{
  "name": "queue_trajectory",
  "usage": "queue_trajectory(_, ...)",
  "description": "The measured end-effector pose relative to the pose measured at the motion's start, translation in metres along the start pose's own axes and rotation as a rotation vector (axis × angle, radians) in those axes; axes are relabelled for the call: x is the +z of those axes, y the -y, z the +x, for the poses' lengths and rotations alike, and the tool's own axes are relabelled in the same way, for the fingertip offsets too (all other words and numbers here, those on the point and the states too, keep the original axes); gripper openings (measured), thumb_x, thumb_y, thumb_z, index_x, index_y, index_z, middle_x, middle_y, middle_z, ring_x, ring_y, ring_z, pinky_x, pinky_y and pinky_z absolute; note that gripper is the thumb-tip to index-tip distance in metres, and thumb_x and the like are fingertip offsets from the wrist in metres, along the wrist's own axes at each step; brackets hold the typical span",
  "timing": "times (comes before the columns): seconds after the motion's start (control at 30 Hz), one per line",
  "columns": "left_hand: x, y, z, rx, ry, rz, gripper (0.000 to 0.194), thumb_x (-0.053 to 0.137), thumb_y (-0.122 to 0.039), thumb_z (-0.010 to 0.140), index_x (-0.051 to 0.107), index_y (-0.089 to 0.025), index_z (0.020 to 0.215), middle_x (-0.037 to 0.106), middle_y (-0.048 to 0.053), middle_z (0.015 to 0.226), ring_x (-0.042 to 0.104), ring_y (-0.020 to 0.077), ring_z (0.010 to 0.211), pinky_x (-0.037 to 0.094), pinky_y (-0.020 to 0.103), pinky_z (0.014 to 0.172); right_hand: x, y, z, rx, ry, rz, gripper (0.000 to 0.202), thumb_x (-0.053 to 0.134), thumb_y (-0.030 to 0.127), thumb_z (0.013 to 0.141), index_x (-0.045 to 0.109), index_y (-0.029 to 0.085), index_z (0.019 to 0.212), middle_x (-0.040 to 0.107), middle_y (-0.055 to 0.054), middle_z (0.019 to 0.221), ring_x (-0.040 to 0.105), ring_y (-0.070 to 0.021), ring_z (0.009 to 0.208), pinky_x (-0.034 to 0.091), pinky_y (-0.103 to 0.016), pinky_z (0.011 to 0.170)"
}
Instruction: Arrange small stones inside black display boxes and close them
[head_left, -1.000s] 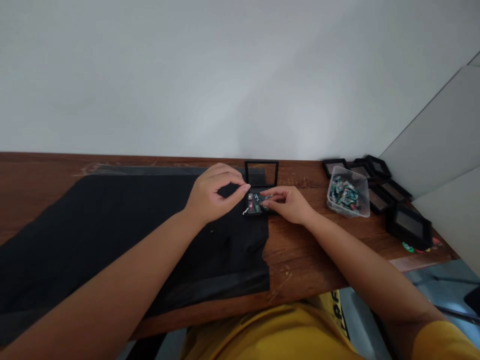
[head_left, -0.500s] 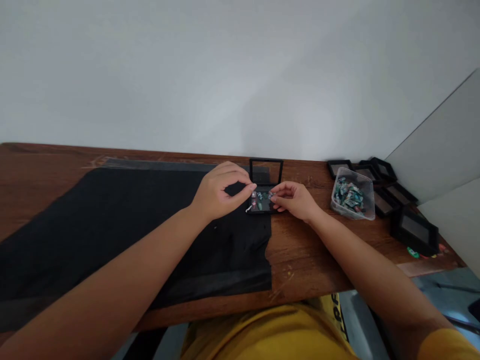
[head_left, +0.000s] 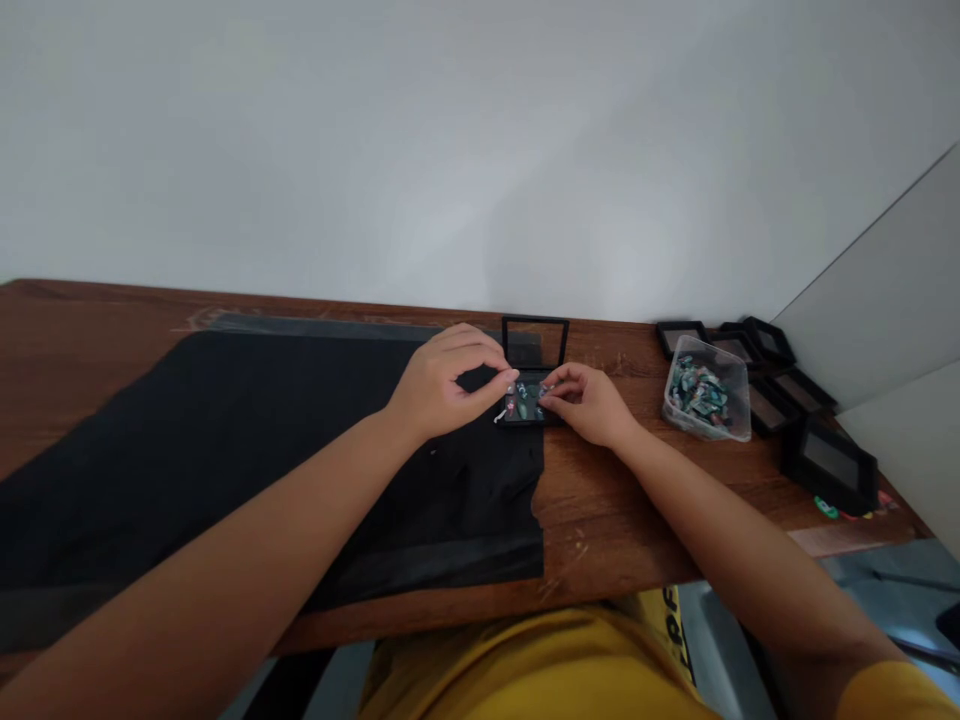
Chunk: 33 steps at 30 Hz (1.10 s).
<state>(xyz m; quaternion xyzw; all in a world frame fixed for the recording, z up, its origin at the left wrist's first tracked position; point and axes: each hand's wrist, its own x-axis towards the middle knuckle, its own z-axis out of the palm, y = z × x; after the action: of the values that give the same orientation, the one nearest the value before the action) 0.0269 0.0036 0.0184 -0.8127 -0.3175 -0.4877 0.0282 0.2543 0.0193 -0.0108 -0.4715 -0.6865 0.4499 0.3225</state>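
A small black case stands with its framed lid (head_left: 535, 320) raised at the back; several small colourful pieces (head_left: 523, 408) lie in its dark base. My left hand (head_left: 457, 385) is over the case's left side, thumb and forefinger tips pinched together; anything between them is too small to make out. At the right side of the base is my right hand (head_left: 589, 402), its thumb and fingers closed around a spot beside the pieces. Its fingertips hide what they hold, if anything. A small white bit (head_left: 500, 416) sticks out at the case's left front corner.
A clear plastic tub (head_left: 739, 400) with many small wrapped-looking pieces stands to the right. Beyond it lie several black framed cases (head_left: 830, 455), with small coloured bits (head_left: 826, 508) by the nearest. A black mat (head_left: 300, 430) covers much of the wooden table (head_left: 600, 520); a wall rises behind.
My right hand's fingertips have shifted slightly left and inward over the case base. My left hand keeps its pinch, and the view has moved a little.
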Motion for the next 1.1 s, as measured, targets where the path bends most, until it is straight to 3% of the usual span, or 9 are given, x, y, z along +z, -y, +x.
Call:
queue_trajectory(0.17, 0.0, 0.001, 0.0, -0.051, 0.008, -0.005, 0.02, 0.065, -0.031, 0.094, 0.069, -0.022, 0.076, 0.076, 0.003, 0.077, 0.069, 0.0195, 0.075, 0.057, 0.039, 0.077, -0.013, 0.006, -0.002, -0.13, -0.001, -0.092, 0.013, 0.071, 0.016, 0.081, 0.059, 0.021, 0.081, 0.073, -0.001, 0.083, 0.07, -0.0169, 0.082, 0.052, -0.032, 0.081)
queue_trajectory(0.33, -0.001, 0.001, 0.0, -0.056, 0.021, -0.018, 0.02, 0.066, -0.031, 0.093, 0.069, -0.023, 0.076, 0.076, 0.003, 0.077, 0.069, 0.0195, 0.075, 0.058, 0.039, 0.077, -0.024, 0.016, -0.007, -0.241, 0.076, -0.236, 0.015, 0.073, 0.012, 0.08, 0.065, 0.022, 0.087, 0.077, -0.002, 0.089, 0.072, -0.0184, 0.087, 0.052, -0.034, 0.086)
queue_trajectory(0.63, 0.0, 0.002, -0.002, -0.086, 0.018, -0.004, 0.02, 0.066, -0.032, 0.093, 0.07, -0.022, 0.076, 0.077, 0.003, 0.079, 0.069, 0.0194, 0.077, 0.058, 0.037, 0.078, -0.016, 0.022, -0.012, -0.258, 0.133, -0.377, 0.016, 0.079, 0.014, 0.079, 0.069, 0.022, 0.088, 0.079, -0.001, 0.093, 0.073, -0.019, 0.088, 0.05, -0.031, 0.082)
queue_trajectory(0.93, 0.001, -0.01, 0.0, -0.04, -0.009, -0.086, 0.019, 0.067, -0.029, 0.093, 0.07, -0.022, 0.076, 0.076, 0.002, 0.077, 0.07, 0.0174, 0.073, 0.058, 0.034, 0.072, -0.01, 0.016, -0.012, -0.277, 0.096, -0.344, 0.015, 0.076, 0.016, 0.081, 0.07, 0.023, 0.094, 0.078, -0.002, 0.093, 0.07, -0.0177, 0.083, 0.049, -0.03, 0.079)
queue_trajectory(1.1, 0.004, -0.018, -0.001, -0.181, -0.076, -0.189, 0.018, 0.068, -0.028, 0.092, 0.07, -0.022, 0.075, 0.075, 0.002, 0.075, 0.069, 0.0166, 0.069, 0.058, 0.033, 0.068, -0.013, 0.021, -0.014, -0.329, 0.014, -0.241, 0.011, 0.073, 0.027, 0.085, 0.07, 0.023, 0.095, 0.077, -0.002, 0.093, 0.061, -0.0144, 0.068, 0.047, -0.03, 0.069)
